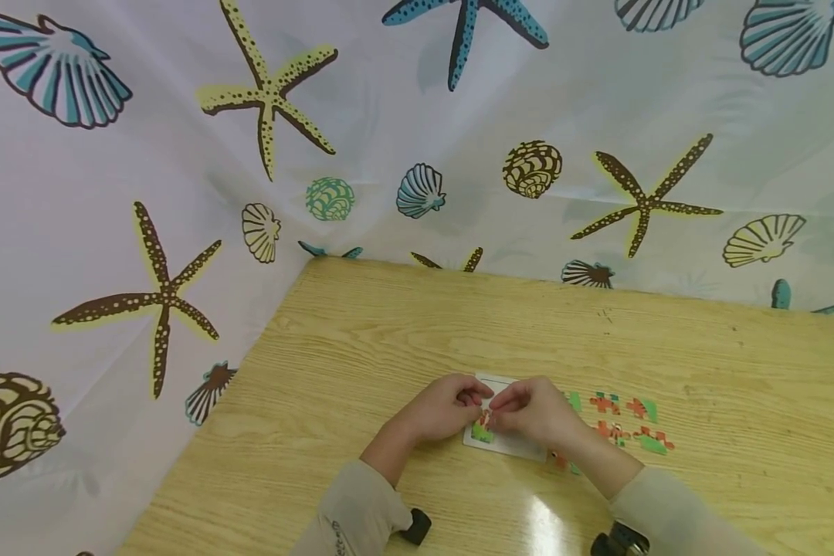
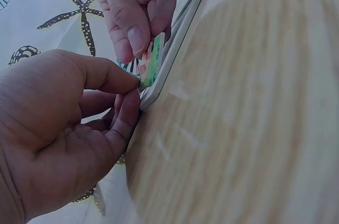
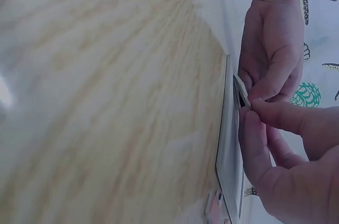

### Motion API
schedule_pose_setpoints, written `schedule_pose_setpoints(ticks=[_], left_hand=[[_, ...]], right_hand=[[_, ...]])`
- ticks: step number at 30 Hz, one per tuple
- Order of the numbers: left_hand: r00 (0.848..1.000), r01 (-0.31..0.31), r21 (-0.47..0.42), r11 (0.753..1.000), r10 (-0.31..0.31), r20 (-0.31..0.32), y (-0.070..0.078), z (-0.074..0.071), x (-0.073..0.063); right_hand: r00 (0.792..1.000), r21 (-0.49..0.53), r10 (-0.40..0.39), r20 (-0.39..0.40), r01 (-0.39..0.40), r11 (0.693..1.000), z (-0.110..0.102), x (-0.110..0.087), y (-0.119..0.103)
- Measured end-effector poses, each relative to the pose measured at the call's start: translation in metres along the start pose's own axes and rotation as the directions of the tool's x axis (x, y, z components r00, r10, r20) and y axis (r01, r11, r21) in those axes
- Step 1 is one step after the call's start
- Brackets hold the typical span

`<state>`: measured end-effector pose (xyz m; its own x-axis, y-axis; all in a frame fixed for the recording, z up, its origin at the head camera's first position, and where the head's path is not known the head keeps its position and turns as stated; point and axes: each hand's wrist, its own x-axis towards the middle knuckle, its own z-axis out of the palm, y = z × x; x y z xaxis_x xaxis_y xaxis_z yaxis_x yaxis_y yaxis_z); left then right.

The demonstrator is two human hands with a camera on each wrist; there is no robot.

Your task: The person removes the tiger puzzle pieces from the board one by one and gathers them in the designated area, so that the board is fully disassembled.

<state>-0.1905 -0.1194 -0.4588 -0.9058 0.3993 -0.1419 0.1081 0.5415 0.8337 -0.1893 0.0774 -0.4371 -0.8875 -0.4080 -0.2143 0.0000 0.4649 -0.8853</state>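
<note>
A white puzzle tray [image 1: 517, 444] lies flat on the table under both hands. Over its left part, my left hand [image 1: 445, 409] pinches the near edge of a green and red jigsaw piece [image 2: 152, 68]. From the other side, my right hand [image 1: 538, 413] grips the same piece with thumb and fingertips. In the left wrist view, the piece stands tilted up from the tray. The right wrist view shows its thin edge [image 3: 242, 90] between the two hands' fingertips. My fingers hide much of its picture, so whether other pieces join it cannot be told.
Several loose red and green jigsaw pieces [image 1: 610, 430] lie on the wooden table [image 1: 389, 332] right of the tray. Some are partly covered by my right forearm. A white curtain [image 1: 368, 139] printed with shells and starfish hangs along the table's back and left edges.
</note>
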Motion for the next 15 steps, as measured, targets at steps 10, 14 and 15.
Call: schedule_pose_setpoints(ticks=[10, 14, 15], left_hand=[[1.0, -0.004, -0.005, 1.0, 0.004, 0.001, 0.001, 0.0, 0.0], [1.0, -0.004, -0.008, 1.0, 0.004, 0.0, 0.001, 0.0, 0.001], [1.0, -0.004, -0.01, 1.0, 0.004, -0.001, 0.001, 0.0, 0.001]], right_hand=[[0.998, 0.098, 0.031, 0.051, -0.036, 0.995, -0.003, -0.009, -0.001], [0.998, 0.109, 0.022, 0.062, -0.029, 0.994, -0.007, -0.013, 0.002], [0.998, 0.116, 0.023, 0.064, -0.031, 0.993, -0.008, -0.014, 0.003]])
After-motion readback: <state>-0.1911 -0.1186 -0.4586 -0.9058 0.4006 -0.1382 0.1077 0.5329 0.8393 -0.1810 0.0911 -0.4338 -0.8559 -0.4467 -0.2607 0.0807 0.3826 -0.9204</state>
